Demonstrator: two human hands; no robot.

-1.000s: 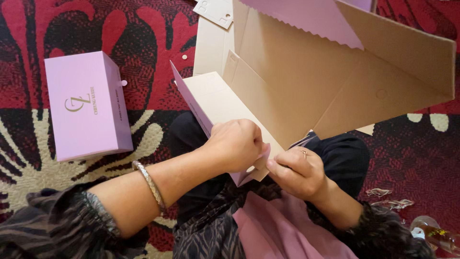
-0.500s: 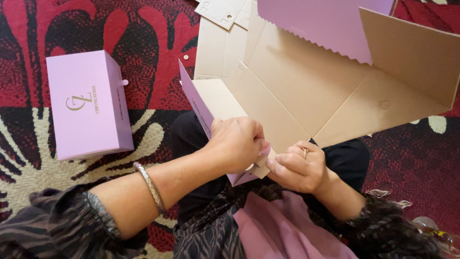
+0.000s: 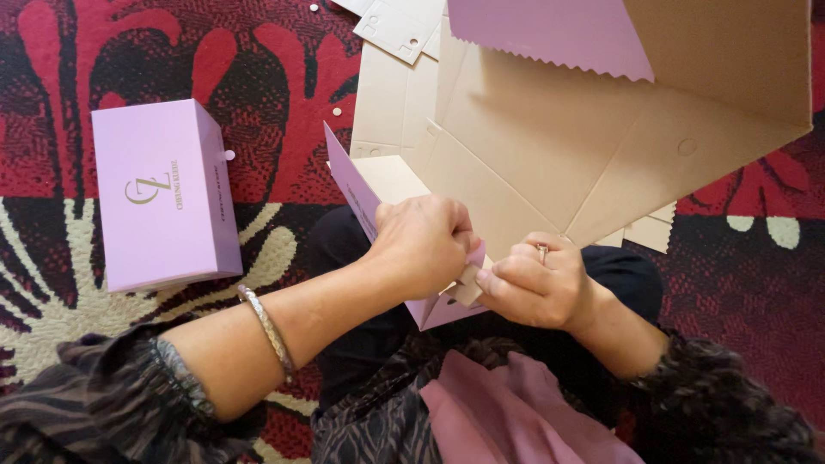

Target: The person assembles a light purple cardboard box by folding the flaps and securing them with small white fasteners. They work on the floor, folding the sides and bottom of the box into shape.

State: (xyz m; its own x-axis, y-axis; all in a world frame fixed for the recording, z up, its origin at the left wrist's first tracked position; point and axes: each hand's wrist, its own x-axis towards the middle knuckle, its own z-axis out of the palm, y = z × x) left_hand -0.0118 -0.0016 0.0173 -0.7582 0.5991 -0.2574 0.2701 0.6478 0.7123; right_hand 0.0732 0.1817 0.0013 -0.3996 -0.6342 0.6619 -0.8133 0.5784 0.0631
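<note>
Fingers (image 3: 494,279) of right hand (image 3: 541,288) and left hand (image 3: 421,245) pinch lilac unfolded carton (image 3: 550,155) at its corner flap; finished lilac box (image 3: 163,193) lies apart on patterned rug (image 3: 51,94).

A finished lilac box (image 3: 165,196) lies on the left of the red, black and cream patterned carpet (image 3: 51,258). Flat beige card pieces (image 3: 394,26) lie at the far edge, with small punched-out dots (image 3: 336,111) near them.
</note>
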